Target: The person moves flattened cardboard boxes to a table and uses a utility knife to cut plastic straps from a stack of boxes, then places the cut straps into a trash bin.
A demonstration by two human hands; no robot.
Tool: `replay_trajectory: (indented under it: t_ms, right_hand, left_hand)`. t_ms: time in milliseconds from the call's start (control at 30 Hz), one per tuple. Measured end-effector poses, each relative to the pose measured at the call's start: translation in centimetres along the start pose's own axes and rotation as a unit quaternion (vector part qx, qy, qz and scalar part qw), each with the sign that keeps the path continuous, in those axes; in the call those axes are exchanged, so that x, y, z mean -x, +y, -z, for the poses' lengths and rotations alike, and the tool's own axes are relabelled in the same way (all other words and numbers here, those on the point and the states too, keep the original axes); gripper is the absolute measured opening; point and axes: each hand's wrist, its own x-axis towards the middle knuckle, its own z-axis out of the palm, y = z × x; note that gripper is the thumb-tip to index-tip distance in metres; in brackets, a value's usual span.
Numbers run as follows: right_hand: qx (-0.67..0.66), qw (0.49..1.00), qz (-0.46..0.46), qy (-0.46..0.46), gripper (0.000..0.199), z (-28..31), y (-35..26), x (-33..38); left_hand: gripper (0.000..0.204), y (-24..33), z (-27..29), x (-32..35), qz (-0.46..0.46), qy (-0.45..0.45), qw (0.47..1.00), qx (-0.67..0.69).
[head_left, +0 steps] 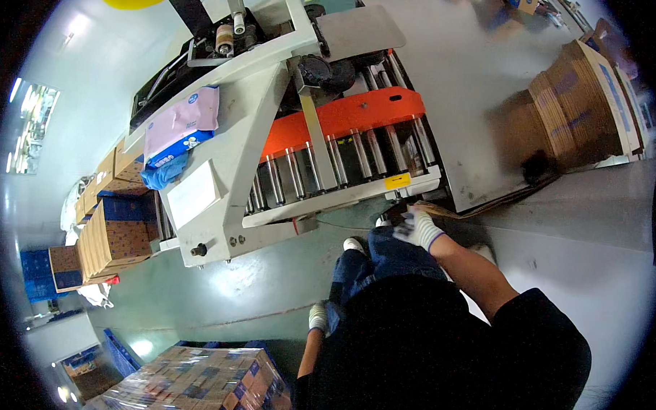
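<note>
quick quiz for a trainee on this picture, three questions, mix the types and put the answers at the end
1. True or false: the left hand and the right hand are both gloved.
2. Choose one. Which hand is nearer the rollers?
A) left
B) right
3. Fill in the colour: the long bar above the rollers is ____.

Key:
1. True
2. B
3. Orange-red
</note>
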Motion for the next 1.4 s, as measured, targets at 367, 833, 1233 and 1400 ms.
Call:
replay_trajectory:
  t_ms: [367, 833, 1233, 1400]
  right_hand:
    - [0.819, 0.449, 0.236, 0.269, 0.021, -8.2, 5.5, -12.5]
    - [-0.223, 0.967, 0.039, -0.116, 0.018, -5.5, 3.9, -10.5]
    - [0.119, 0.972, 0.015, -0.202, 0.019, 3.2, -6.3, 1.0]
    - [-0.130, 0.981, 0.043, -0.140, 0.015, 0.9, -5.1, -2.3]
  left_hand:
    - [0.026, -0.4, -1.7, 6.4, -0.104, -0.043, 0.993, -0.031]
    - [0.026, 0.5, -1.8, 6.4, -0.050, 0.019, 0.998, -0.028]
    - [0.024, 5.4, 2.1, 2.2, -0.171, 0.000, 0.981, -0.095]
    - [0.027, 12.0, 5.8, 5.4, -0.161, -0.008, 0.986, -0.044]
